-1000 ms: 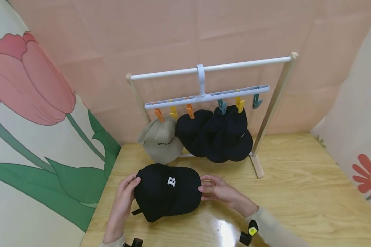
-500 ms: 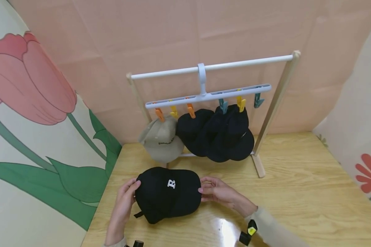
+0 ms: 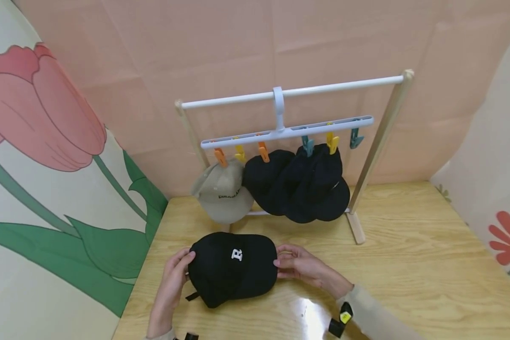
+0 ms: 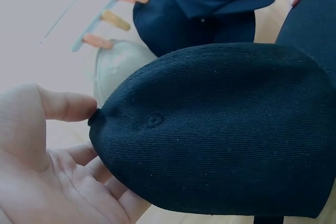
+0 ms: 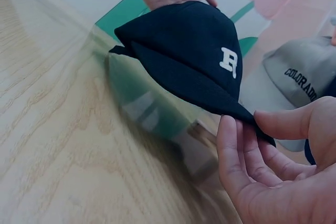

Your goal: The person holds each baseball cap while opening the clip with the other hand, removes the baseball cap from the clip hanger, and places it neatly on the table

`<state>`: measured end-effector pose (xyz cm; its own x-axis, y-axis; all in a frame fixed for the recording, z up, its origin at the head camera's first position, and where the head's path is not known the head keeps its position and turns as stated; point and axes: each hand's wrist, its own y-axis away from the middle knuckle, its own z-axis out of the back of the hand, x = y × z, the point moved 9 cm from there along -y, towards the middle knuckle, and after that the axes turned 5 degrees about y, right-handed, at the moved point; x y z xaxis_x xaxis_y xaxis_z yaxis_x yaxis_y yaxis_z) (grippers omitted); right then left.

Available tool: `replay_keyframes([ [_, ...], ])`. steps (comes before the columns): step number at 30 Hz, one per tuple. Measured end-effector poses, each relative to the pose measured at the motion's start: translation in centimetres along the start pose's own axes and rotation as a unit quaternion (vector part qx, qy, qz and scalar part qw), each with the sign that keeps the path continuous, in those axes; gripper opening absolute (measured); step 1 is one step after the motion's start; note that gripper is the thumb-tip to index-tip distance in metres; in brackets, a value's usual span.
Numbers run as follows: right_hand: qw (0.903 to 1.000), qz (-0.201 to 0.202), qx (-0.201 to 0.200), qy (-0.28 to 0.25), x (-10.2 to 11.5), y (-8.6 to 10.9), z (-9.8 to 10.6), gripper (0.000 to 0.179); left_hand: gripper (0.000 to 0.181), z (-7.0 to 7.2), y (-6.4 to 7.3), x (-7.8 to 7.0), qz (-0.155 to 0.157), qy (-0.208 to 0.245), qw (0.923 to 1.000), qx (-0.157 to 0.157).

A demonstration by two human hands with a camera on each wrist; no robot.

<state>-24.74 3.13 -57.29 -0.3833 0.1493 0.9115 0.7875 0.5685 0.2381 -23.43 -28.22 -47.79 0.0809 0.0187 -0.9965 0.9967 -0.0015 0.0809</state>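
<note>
A black baseball cap (image 3: pixel 221 271) with a white letter R is held between both hands above the table, its brim to the right. My left hand (image 3: pixel 173 278) pinches the crown's top, thumb on the near side and fingers behind, as the left wrist view shows on the crown (image 4: pixel 210 129). At the other end my right hand (image 3: pixel 303 267) pinches the brim; in the right wrist view the thumb lies over the brim (image 5: pixel 205 90) and the fingers are under it. A loose strap end (image 3: pixel 192 296) hangs at the cap's back.
Behind stands a rack with a white rail (image 3: pixel 335 88) and wooden posts (image 3: pixel 380 141). Its clip hanger (image 3: pixel 286 132) carries a beige cap (image 3: pixel 225 189) and several dark caps (image 3: pixel 306 189). A teal clip (image 3: pixel 356 137) at the right end holds nothing. A wooden table (image 3: pixel 416 264) lies below.
The cap has come slightly down and toward me, with both hands keeping their pinch on it. The head view has shifted a little; the hanging caps look the same.
</note>
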Motion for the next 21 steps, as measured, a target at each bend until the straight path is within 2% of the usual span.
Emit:
replay_keyframes([
  [8,0.9993,0.015,-0.021,0.029,-0.3,0.0,0.2,0.029,0.033,-0.2,-0.1,1.0,0.013,0.01,0.9998,0.005],
  [14,0.9982,0.023,-0.031,0.046,-0.1,0.1,0.4,0.034,0.029,-0.3,-0.4,1.7,0.027,0.034,0.9991,0.0],
  [21,0.9948,0.034,-0.06,0.074,-0.6,0.0,1.2,0.034,0.025,-0.5,-1.0,3.0,0.047,0.038,0.9982,-0.004],
])
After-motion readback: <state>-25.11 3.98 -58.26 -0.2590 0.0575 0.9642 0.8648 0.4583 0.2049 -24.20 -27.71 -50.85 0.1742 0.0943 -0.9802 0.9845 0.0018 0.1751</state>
